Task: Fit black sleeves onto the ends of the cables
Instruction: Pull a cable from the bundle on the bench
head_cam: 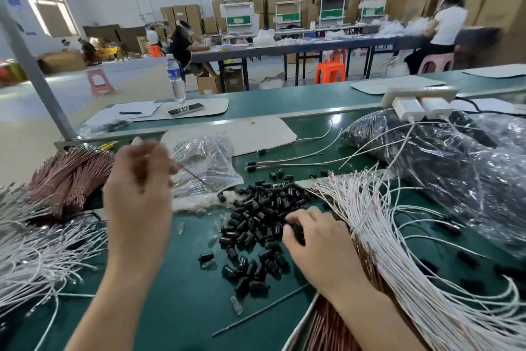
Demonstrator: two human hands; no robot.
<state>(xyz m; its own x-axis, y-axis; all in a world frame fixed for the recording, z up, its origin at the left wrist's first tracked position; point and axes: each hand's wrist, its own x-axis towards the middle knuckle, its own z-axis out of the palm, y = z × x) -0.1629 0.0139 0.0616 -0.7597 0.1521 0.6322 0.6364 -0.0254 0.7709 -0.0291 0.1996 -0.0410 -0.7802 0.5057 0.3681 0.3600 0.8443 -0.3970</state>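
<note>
A heap of small black sleeves (257, 221) lies on the green bench (182, 302) in front of me. My right hand (316, 239) rests at the heap's right edge, its fingers curled and pinching a black sleeve. My left hand (139, 194) is raised and blurred above the bench, pinching a thin cable (199, 178) that runs right toward a clear plastic bag (207, 163). A fan of white cables (398, 251) spreads under and right of my right forearm. Several cables with black sleeves on their ends (284, 163) lie beyond the heap.
Bundles of copper-coloured cables (68, 180) and loose white cables (37, 251) lie at the left. A large bag of black parts (444, 168) fills the right, with a white power strip (418, 99) on it. A water bottle (175, 77) and a phone (185, 109) stand farther back.
</note>
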